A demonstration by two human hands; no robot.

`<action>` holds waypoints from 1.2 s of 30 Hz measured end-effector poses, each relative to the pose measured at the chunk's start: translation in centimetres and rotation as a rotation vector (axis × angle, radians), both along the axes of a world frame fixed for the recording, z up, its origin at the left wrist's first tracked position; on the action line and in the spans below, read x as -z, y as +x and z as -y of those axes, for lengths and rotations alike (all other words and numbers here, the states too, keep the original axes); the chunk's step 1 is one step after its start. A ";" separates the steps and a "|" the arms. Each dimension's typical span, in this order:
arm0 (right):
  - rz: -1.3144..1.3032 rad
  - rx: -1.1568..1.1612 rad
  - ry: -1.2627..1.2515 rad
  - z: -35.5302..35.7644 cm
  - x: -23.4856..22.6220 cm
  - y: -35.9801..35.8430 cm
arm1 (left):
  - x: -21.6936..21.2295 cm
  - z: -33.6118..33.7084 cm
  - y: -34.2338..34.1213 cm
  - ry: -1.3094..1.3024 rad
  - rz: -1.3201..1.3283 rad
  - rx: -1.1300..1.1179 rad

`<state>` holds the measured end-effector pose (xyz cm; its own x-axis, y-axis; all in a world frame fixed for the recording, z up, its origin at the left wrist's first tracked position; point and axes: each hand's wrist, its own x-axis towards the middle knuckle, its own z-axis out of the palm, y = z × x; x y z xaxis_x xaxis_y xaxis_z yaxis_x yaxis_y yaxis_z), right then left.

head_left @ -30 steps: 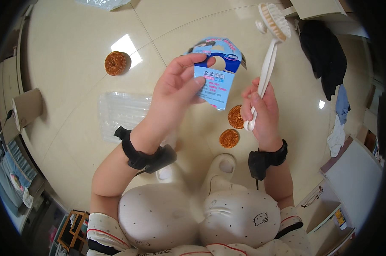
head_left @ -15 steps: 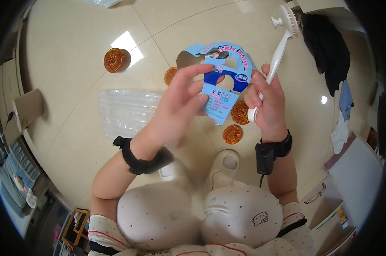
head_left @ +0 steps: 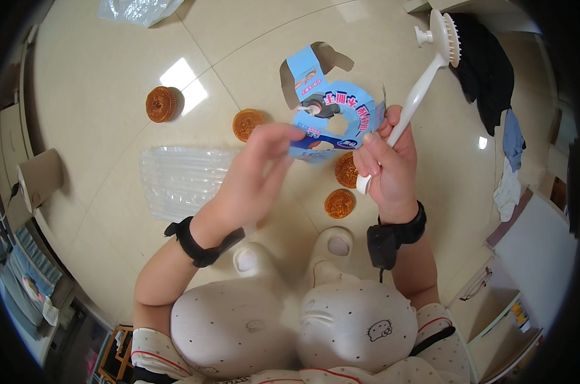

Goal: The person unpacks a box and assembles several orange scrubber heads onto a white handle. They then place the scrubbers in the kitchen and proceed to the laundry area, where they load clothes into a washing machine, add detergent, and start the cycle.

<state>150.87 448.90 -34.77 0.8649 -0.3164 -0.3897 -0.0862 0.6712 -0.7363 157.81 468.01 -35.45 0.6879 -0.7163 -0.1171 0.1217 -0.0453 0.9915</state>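
Above the cream tiled floor (head_left: 98, 96), the right hand (head_left: 386, 169) is gripping the white handle of a long brush (head_left: 424, 80), its fingers (head_left: 370, 150) curled tight around the lower end while the round bristled head is pointing up and away. The thumb of that hand is also pinning the edge of a blue cardboard backing card (head_left: 334, 115), torn open at its top. The left hand (head_left: 254, 176) is pinching the card's lower left edge, fingers closed on it. Four copper scouring pads are lying on the floor: one (head_left: 160, 104) far left, one (head_left: 247, 124) beside the card, two (head_left: 339, 203) under the hands. A clear plastic blister (head_left: 181, 179) is lying left of the wrist.
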 end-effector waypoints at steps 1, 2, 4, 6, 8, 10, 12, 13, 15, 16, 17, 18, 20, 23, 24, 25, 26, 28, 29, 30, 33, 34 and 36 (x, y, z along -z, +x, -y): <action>0.019 -0.002 -0.008 0.0 0.0 -0.1 | 0.0 0.0 0.0 0.043 0.059 -0.003; 0.038 -0.003 -0.016 0.0 -0.1 -0.2 | -0.1 0.0 -0.1 0.041 0.077 -0.012; 0.058 -0.006 -0.037 0.0 -0.3 -0.5 | -0.1 0.0 -0.3 0.038 0.111 -0.029; 0.063 -0.006 -0.060 0.0 -0.6 -0.6 | -0.1 0.0 -0.4 0.033 0.118 -0.022; 0.086 -0.012 -0.078 0.0 -0.4 -0.8 | -0.2 -0.1 -0.4 0.029 0.143 -0.002; 0.055 -0.013 -0.150 -0.1 -0.3 -0.8 | -0.1 -0.1 0.0 0.025 0.187 0.032; -0.030 -0.004 -0.282 -0.3 -0.3 -0.6 | -0.1 -0.2 0.8 0.010 0.123 -0.129; -0.060 -0.017 -0.281 -0.2 -0.2 -0.8 | 0.1 -0.3 1.4 0.003 0.091 -0.209; -0.110 -0.046 -0.277 0.4 0.5 -1.3 | 1.7 -1.9 4.0 0.127 0.137 -0.310; -0.142 -0.085 -0.323 0.7 1.1 -1.7 | 2.4 -2.6 5.2 0.238 0.148 -0.352; -0.175 -0.124 -0.370 1.1 2.0 -2.2 | 2.9 -3.1 5.9 0.429 0.311 -0.384; -0.205 -0.165 -0.416 1.2 2.7 -2.6 | 3.4 -3.6 6.4 0.621 0.474 -0.414; -0.224 -0.172 -0.428 1.1 3.9 -3.3 | 5.5 -5.4 7.1 0.808 0.777 -0.308; -0.266 -0.224 -0.508 0.8 5.3 -4.3 | 7.3 -5.0 5.9 0.958 0.695 0.037; -0.278 -0.253 -0.545 0.5 5.5 -4.4 | 7.8 -4.2 5.0 1.046 0.629 0.123; -0.276 -0.266 -0.497 0.2 5.5 -4.5 | 9.0 -3.8 4.4 1.093 0.709 0.166; -0.280 -0.274 -0.451 -0.2 5.5 -4.7 | 9.7 -2.8 4.0 1.139 0.681 0.215; -0.262 -0.343 -0.360 -0.4 5.4 -4.8 | 10.4 -1.1 3.6 1.243 0.624 0.295; -0.247 -0.397 -0.318 -0.3 5.3 -5.0 | 10.8 -0.7 3.5 1.277 0.592 0.328; -0.232 -0.451 -0.277 -0.1 5.2 -5.1 | 11.3 -0.5 3.4 1.312 0.559 0.361; -0.266 -0.517 -0.045 0.5 4.4 -5.3 | 12.1 -0.9 3.6 1.207 0.529 0.238; -0.252 -0.510 -0.020 0.7 4.4 -5.4 | 12.4 -1.4 3.9 1.137 0.529 0.163; -0.226 -0.489 0.035 0.9 4.4 -5.8 | 11.8 -1.9 5.3 0.665 -0.195 -0.124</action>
<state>145.02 447.98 -39.15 0.8015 0.1187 -0.5861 -0.5483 0.5371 -0.6410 163.12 469.89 -47.27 0.6818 -0.3677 -0.6324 0.3376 -0.6087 0.7180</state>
